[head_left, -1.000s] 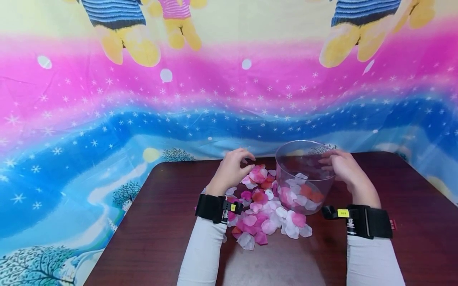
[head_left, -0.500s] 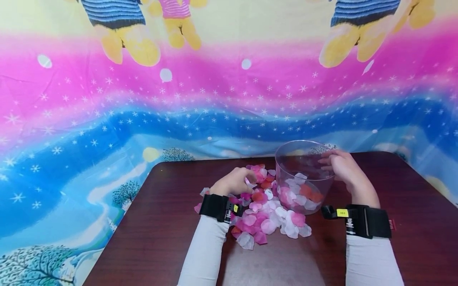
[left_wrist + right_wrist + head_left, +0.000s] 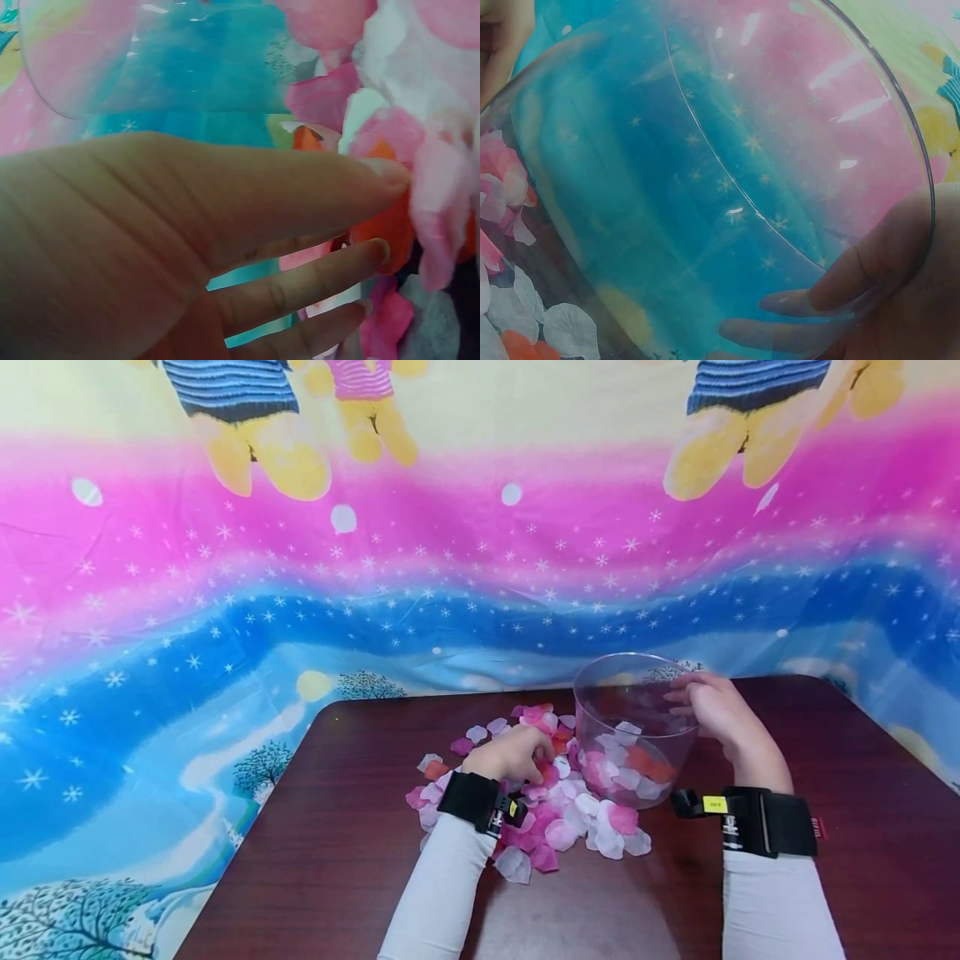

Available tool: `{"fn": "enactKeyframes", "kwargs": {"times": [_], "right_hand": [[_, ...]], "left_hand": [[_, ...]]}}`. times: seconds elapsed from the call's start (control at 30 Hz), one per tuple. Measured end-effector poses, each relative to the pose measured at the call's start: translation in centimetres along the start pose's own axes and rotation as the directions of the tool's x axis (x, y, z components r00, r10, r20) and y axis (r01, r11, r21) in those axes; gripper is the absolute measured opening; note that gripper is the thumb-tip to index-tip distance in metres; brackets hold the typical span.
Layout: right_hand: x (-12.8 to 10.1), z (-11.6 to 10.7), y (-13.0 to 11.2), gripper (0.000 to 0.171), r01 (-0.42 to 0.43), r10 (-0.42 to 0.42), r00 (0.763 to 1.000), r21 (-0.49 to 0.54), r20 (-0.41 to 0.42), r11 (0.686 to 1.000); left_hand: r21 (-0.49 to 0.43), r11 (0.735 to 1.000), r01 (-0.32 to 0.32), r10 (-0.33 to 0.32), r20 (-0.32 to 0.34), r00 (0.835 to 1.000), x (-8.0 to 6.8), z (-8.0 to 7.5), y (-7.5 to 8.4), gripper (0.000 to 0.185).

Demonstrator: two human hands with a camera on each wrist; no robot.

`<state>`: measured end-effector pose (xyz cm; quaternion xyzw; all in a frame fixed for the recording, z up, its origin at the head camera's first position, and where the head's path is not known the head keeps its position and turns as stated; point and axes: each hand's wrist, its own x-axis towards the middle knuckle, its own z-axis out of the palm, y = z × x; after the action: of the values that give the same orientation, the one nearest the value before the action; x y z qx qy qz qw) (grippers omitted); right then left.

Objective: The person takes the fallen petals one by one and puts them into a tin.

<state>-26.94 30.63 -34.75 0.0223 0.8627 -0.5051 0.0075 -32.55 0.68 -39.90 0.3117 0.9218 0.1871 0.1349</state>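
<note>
Petals lie mostly loose on the desk, under and around my L hand, w/ a smaller lot inside the clear tub, just L of my R hand. Over the last sec I see the L hand has dropped and slid toward the R hand, into the pile; petals on its far L side, which it was hiding, now show. IMO that puts it at the contact stage, no longer above them, w/ more petals outside the tub than in it. Tub's load looks the same, so nothing added in that sec AFAICT.

L hand: thumb and the fingers I can see on the L wrist cam reach out fairly straight, gap btwn them, tips at pink and orange petals; no pinch I can make out. R hand: unmoved, fingers bent at the tub's rim, gripping it; thru the clear wall I can't tell which fingers are in or out.
</note>
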Motion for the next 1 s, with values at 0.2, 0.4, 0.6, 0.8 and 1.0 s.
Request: {"fn": "enactKeyframes", "kwargs": {"times": [0.2,0.4,0.6,0.8,1.0], "right_hand": [[0.1,0.0,0.0,0.056,-0.002,0.002,1.000,0.001,-0.004,1.000],[0.0,0.0,0.0,0.056,-0.001,0.001,1.000,0.004,0.000,1.000],[0.0,0.1,0.0,0.056,-0.006,0.006,1.000,0.004,-0.005,1.000],[0.1,0.1,0.0,0.056,-0.006,0.006,1.000,-0.001,-0.012,1.000],[0.0,0.1,0.1,0.056,-0.003,0.003,1.000,0.001,-0.007,1.000]], "left_hand": [[0.024,1.000,-0.002,0.003,-0.026,1.000,0.0,0.2,-0.1,0.019],[0.019,0.999,-0.041,0.043,-0.070,0.997,0.0,-0.1,-0.4,0.010],[-0.023,0.999,-0.050,0.047,-0.090,0.995,-0.3,-0.7,-0.5,0.005],[-0.022,0.998,-0.058,0.055,-0.126,0.991,-0.9,-1.5,-0.6,0.006],[-0.052,0.997,-0.059,0.050,-0.152,0.987,-1.3,-1.9,-0.8,0.005]]}}
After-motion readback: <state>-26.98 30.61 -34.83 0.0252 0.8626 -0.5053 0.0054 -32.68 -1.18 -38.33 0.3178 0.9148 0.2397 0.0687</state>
